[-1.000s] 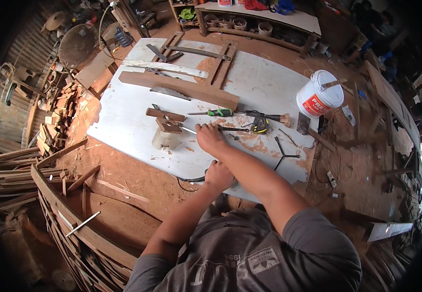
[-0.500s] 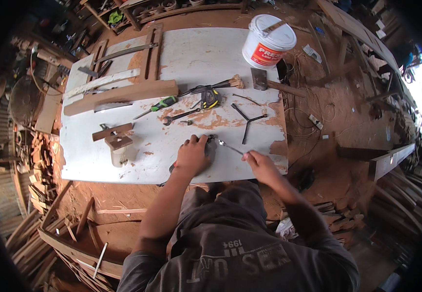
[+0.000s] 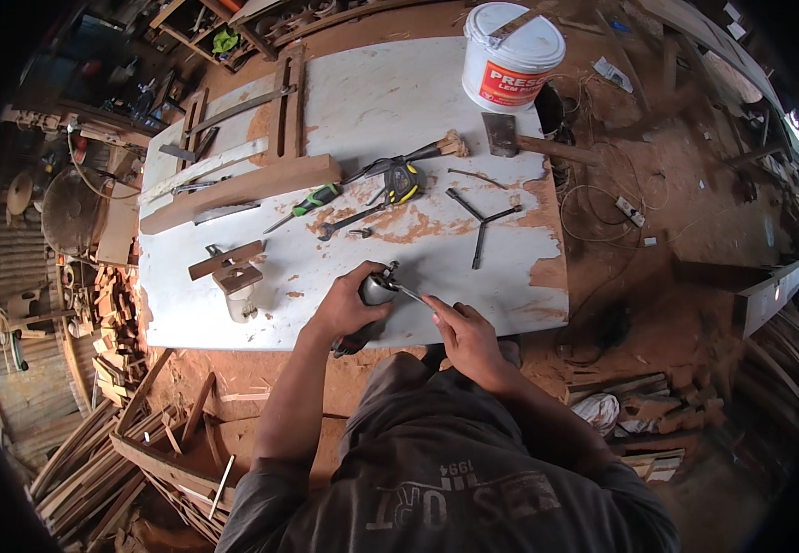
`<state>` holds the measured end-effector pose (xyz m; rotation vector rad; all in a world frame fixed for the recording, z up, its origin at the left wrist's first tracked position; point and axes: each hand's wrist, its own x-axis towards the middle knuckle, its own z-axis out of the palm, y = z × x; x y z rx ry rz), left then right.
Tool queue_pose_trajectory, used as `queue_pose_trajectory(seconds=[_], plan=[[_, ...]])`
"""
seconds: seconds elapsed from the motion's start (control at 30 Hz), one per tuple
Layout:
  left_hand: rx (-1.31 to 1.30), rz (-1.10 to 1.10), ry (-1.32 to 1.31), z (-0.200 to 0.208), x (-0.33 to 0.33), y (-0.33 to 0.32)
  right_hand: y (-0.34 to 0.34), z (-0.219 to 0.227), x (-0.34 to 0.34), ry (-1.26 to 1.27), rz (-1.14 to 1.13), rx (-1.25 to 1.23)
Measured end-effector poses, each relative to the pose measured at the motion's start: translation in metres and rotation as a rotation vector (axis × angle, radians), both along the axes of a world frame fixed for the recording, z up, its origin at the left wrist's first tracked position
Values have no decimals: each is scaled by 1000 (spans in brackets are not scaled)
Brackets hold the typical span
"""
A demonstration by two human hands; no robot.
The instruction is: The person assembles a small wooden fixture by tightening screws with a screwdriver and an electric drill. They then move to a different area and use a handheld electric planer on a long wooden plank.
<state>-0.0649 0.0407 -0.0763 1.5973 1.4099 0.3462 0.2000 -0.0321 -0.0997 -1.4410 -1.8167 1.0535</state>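
My left hand (image 3: 337, 309) is wrapped round a power tool with a rounded grey metal head (image 3: 378, 289), which looks like an angle grinder; its dark and red body is mostly hidden under the hand. It sits at the near edge of the worn white table (image 3: 298, 318). In my right hand (image 3: 469, 339) is a slim metal wrench (image 3: 410, 293), its far end against the grinder's head. Just beyond lie an open-ended wrench (image 3: 351, 222), a small dark piece (image 3: 361, 232) and a Y-shaped socket wrench (image 3: 480, 224).
Farther back lie a green-handled screwdriver (image 3: 318, 200), a tape measure (image 3: 406, 183), a wooden beam (image 3: 242, 194) and a hammer (image 3: 502, 135). A white bucket (image 3: 512, 66) stands at the far right corner. A wooden tool (image 3: 236, 275) rests at the left. Scrap wood (image 3: 113, 346) is piled beside the table.
My right hand has come closer to the grinder, with less of the wrench showing. The grinder's grey head is now more exposed beside my left hand. The whole view has shifted slightly.
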Motion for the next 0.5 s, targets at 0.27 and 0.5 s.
queue_pose_trajectory(seconds=[0.27,0.5], plan=[[-28,-40,-221,-16,-23,2,13,-18,-2,57,68,74],[-144,-5,-352,-28,-30,4,31,-37,6,100,161,62]])
